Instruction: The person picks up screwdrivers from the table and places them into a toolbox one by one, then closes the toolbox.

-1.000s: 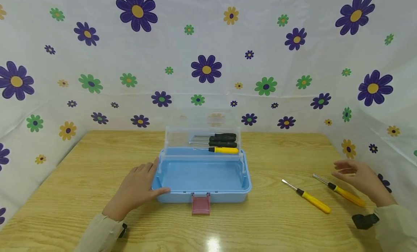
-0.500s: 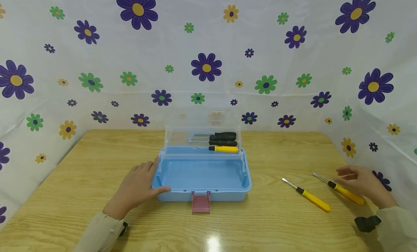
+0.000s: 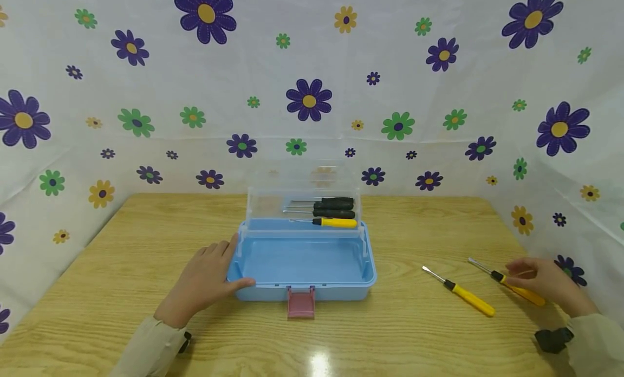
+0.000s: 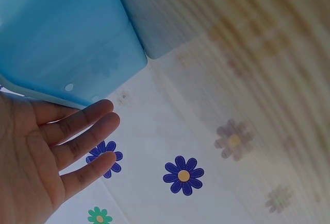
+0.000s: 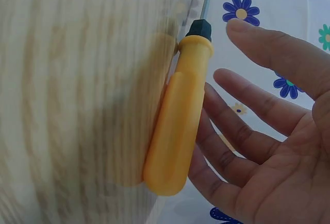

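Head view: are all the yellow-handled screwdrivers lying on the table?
No, one yellow-handled screwdriver lies in the clear tray of the blue toolbox.

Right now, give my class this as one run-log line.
left hand: on blue box; right hand: at rightmost yellow screwdriver, not gripping; neighbouring screwdriver: untouched

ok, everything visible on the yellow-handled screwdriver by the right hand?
The yellow-handled screwdriver has a plastic-looking handle with a ringed neck and rounded end, a black collar and a thin, metallic-looking shaft with a flat-looking tip. It lies on the wood-grain table, right of a second yellow screwdriver, shaft pointing away from the person and leftward. The right hand is beside the handle, partly covering it in the head view; whether they touch, I can't tell.
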Demonstrator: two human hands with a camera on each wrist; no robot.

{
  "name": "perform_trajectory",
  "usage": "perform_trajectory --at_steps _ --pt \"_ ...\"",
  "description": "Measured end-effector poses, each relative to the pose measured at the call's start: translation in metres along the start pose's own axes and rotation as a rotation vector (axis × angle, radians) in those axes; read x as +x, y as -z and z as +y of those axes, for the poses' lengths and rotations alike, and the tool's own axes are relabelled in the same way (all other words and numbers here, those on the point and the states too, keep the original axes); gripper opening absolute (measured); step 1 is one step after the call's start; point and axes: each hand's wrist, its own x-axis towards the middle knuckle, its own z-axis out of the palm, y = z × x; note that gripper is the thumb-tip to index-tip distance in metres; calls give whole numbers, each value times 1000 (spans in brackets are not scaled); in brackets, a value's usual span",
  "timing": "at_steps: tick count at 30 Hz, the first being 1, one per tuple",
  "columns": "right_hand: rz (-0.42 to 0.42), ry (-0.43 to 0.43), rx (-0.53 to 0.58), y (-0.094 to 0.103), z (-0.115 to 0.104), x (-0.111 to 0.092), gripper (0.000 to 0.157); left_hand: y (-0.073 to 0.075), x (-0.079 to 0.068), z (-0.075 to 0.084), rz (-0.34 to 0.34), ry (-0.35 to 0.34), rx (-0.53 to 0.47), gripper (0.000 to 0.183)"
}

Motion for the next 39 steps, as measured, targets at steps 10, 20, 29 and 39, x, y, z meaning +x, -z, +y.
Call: perform_trajectory --at_steps 10,20,29,39 --pt "-35 22 -30 0 6 3 55 1 0 0 5 -5 14 102" --pt "-62 3 -3 -1 7 5 38 1 0 1 -4 0 12 102" --pt "-62 -1 -20 -2 6 9 33 3 0 1 -11 0 14 102" --pt "-67 4 -25 -2 6 9 34 1 1 0 -12 6 4 102"
